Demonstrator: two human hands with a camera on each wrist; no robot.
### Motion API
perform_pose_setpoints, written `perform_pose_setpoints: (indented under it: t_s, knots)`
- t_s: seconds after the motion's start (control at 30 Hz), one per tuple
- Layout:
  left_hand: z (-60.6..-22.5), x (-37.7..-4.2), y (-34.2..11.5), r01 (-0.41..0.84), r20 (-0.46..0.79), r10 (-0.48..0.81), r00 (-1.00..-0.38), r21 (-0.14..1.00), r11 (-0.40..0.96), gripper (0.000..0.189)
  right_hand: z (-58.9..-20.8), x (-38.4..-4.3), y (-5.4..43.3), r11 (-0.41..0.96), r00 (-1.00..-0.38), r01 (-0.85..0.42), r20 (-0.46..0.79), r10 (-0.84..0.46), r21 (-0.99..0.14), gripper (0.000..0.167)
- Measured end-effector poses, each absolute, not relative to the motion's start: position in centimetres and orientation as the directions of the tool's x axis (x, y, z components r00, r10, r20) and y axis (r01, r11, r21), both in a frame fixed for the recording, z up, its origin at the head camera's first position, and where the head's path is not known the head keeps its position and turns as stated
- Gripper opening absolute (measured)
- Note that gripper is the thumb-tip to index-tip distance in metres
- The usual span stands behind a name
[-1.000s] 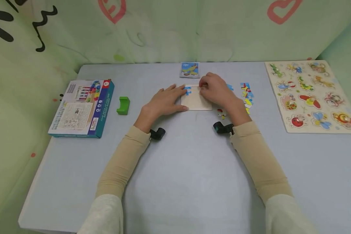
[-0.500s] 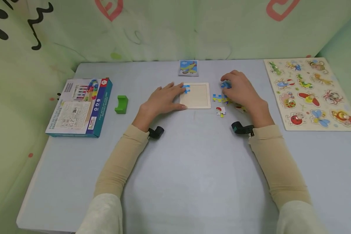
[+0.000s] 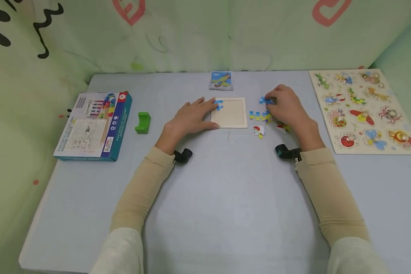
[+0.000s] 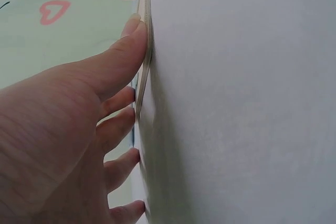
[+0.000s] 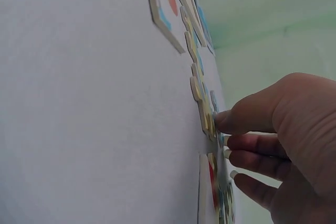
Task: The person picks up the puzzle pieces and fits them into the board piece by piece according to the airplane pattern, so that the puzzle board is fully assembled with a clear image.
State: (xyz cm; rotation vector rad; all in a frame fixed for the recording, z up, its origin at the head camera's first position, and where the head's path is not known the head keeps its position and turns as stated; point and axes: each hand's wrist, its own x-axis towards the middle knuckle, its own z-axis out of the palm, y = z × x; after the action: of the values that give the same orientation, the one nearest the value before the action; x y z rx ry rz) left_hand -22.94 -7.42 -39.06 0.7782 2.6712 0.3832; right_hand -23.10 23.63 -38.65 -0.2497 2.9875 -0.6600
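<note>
A square wooden puzzle tray (image 3: 231, 114) lies flat at mid-table, with one blue jigsaw piece (image 3: 219, 105) at its upper left. My left hand (image 3: 190, 117) rests at the tray's left edge, fingers spread and thumb at the lower corner; the left wrist view shows the thumb (image 4: 123, 51) along the wooden edge. To the right, my right hand (image 3: 287, 108) pinches a blue puzzle piece (image 3: 263, 100) low over the table, partly hidden by its fingers. Yellow-and-blue pieces (image 3: 257, 115) lie just below, with a red-and-white piece (image 3: 259, 131) nearer me. More pieces (image 3: 283, 127) show beneath the right hand.
A small airplane picture (image 3: 221, 80) lies behind the tray. On the left are a boxed set (image 3: 92, 127) and a green arch-shaped block (image 3: 143, 123). A wooden insect-and-animal board (image 3: 366, 112) fills the back right. Patterned green cloth (image 3: 191, 38) hangs behind the table.
My right hand has left the tray and moved right to the loose pieces, where it now pinches a blue one. The left hand stays at the tray's edge.
</note>
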Motion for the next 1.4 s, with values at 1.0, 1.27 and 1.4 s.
perform_pose_setpoints:
  t_s: [1.0, 1.27, 1.4]
  knots:
    - [-38.70, -22.70, -7.14, 0.445, -0.261, 0.543, -0.798, 0.353, 0.823, 0.081, -38.32, -23.01, 22.70, 0.918, -0.989, -0.131, -0.021, -0.150, -0.373, 0.031]
    - [-38.67, -22.68, -7.21, 0.434, -0.269, 0.534, -0.802, 0.353, 0.829, 0.081, -38.55, -23.22, 22.79, 0.910, -0.991, -0.106, -0.031, -0.129, -0.402, 0.031]
    - [-38.79, -22.72, -7.27, 0.432, -0.267, 0.535, -0.802, 0.359, 0.827, 0.080, -38.47, -23.21, 22.64, 0.902, -0.991, -0.108, -0.023, -0.129, -0.419, 0.032]
